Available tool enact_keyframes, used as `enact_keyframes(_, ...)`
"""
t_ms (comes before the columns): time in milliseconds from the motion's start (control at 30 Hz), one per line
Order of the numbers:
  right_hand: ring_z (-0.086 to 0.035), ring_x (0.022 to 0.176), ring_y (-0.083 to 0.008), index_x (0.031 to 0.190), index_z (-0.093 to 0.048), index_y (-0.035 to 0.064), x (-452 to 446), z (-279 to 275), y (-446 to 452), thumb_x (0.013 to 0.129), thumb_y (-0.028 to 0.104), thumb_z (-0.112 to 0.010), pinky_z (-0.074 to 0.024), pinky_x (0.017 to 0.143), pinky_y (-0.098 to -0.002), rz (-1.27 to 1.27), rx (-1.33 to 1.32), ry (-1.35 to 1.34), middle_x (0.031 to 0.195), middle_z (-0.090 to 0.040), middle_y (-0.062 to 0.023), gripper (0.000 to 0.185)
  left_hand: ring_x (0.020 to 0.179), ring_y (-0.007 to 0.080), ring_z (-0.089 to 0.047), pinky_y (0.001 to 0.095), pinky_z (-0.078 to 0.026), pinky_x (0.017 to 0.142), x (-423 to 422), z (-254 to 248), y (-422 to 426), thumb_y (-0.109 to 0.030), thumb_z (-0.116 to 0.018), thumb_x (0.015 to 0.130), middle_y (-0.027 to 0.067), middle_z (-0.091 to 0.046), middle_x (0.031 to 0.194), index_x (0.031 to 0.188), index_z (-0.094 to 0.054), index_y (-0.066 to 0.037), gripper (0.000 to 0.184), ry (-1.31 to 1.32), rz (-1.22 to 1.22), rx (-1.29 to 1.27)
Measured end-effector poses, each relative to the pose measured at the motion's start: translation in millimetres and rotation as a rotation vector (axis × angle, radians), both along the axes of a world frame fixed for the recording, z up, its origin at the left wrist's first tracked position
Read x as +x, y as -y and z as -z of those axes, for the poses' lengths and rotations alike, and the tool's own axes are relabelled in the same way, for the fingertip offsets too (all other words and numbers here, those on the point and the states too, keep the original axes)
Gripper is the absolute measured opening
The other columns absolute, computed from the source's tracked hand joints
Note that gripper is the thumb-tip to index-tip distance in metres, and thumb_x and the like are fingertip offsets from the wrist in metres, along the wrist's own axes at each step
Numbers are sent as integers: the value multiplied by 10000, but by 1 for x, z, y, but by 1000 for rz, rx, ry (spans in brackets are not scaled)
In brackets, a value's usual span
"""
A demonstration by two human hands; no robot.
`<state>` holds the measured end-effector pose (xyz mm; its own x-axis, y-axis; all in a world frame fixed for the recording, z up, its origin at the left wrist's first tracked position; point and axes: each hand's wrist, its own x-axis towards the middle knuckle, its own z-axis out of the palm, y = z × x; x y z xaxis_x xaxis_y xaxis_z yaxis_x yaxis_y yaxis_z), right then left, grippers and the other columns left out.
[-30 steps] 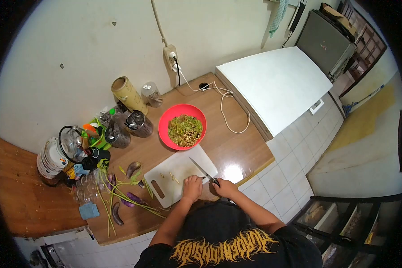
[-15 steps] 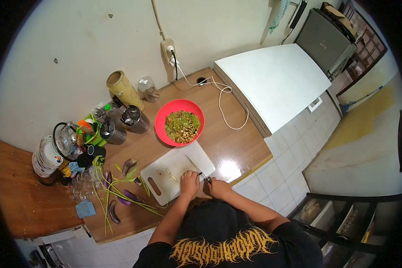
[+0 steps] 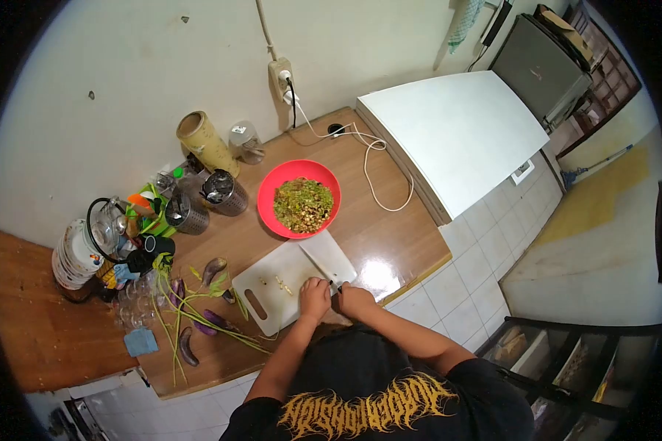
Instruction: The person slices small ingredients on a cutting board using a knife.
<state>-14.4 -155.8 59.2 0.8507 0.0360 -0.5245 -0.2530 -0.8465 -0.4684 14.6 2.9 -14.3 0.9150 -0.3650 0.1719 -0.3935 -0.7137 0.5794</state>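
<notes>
My right hand [image 3: 355, 300] is wrapped round the handle of a kitchen knife [image 3: 317, 262]. Its blade points away from me over the right half of a white cutting board [image 3: 271, 317]. Close by on the left, my left hand [image 3: 315, 297] rests on the board's near edge with its fingers curled. Whatever those fingers hold is too small or hidden to make out. A few short pale cut pieces [image 3: 284, 287] lie on the board left of this hand. Just beyond the board stands a red bowl [image 3: 265, 200] with chopped green and brownish vegetable pieces [image 3: 301, 205].
Purple eggplants [image 3: 186, 345] and long green beans [image 3: 224, 332] lie left of the board. Utensil holders [image 3: 226, 197], stacked plates [image 3: 71, 259] and glasses [image 3: 134, 301] stand farther left. A white cable [image 3: 375, 192] lies near a white chest-like appliance [image 3: 449, 132] on the right.
The knife has slid forward, its tip now farther from me. My right hand has moved a little forward and left, closer to my left hand, which stays nearly in place.
</notes>
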Motion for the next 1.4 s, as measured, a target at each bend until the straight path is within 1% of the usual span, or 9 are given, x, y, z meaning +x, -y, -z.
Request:
enact_keyframes(267, -701, 791, -468, 1094, -527, -56, -2, 21, -8, 1001, 296, -491, -553, 727, -560, 18, 50, 88, 841, -706, -282, 366, 982, 350, -577, 481, -472, 866, -2, -3, -2, -113, -668, 829, 113, -597, 956, 876, -657, -72, 64, 4, 21, 19)
enact_keyframes(333, -700, 828, -470, 1073, -549, -41, 7, 20, -8, 981, 251, -453, -546, 762, -561, 28, 34, 73, 851, -703, -286, 320, 988, 353, -573, 483, -469, 871, -4, -1, -3, -104, -666, 822, 115, -595, 964, 891, -664, -71, 77, 3, 35, 18)
enact_keyframes(467, -695, 830, -477, 1079, -547, -42, 11, 9, -7, 981, 259, -463, -546, 762, -559, -9, 34, 49, 836, -698, -288, 328, 996, 356, -567, 479, -465, 890, -5, 0, -4, -81, -657, 814, 118, -589, 975, 928, -677, -64, 116, 33, 34, -27)
enact_keyframes(533, -701, 781, -468, 1094, -529, -62, 5, 5, -6, 991, 278, -498, -556, 725, -561, 19, 8, 20, 832, -702, -291, 357, 998, 357, -566, 480, -465, 890, -6, 4, -5, -75, -655, 813, 117, -589, 978, 921, -673, -63, 110, 32, 24, -36)
enact_keyframes(767, -701, 797, -470, 1099, -532, -63, 0, 15, -7, 981, 266, -488, -552, 742, -566, 16, 80, 61, 852, -701, -303, 352, 925, 374, -578, 493, -477, 837, -4, 2, -2, -60, -663, 813, 141, -597, 947, 882, -661, -38, 72, 77, 8, -58)
enact_keyframes(867, -703, 808, -463, 1098, -552, -56, 10, 17, -8, 965, 258, -483, -558, 738, -537, 9, 16, 53, 839, -704, -282, 348, 975, 355, -577, 480, -475, 871, -4, 6, -1, -52, -662, 795, 120, -602, 960, 874, -660, -49, 80, 20, -1, -47)
enact_keyframes(1033, -702, 804, -463, 1070, -554, -57, 1, -1, -7, 963, 241, -487, -553, 729, -553, 2, 24, 38, 831, -698, -290, 324, 945, 377, -583, 483, -481, 851, -1, 2, -3, -30, -647, 795, 145, -612, 950, 872, -668, -37, 81, 18, -4, -112)
enact_keyframes(1267, -702, 823, -471, 1099, -529, -72, -1, 26, -7, 998, 286, -484, -555, 758, -544, 6, 46, 32, 863, -701, -302, 375, 940, 384, -583, 474, -486, 851, -2, 2, 0, -31, -659, 801, 155, -613, 938, 856, -652, -30, 55, 8, -26, -127)
enact_keyframes(1400, -704, 801, -467, 1091, -535, -62, -4, 15, -4, 995, 291, -482, -559, 737, -541, -9, 15, 21, 846, -703, -292, 370, 948, 395, -583, 479, -484, 861, 1, 4, -1, -37, -655, 823, 164, -617, 938, 882, -656, -28, 60, -3, -11, -122)
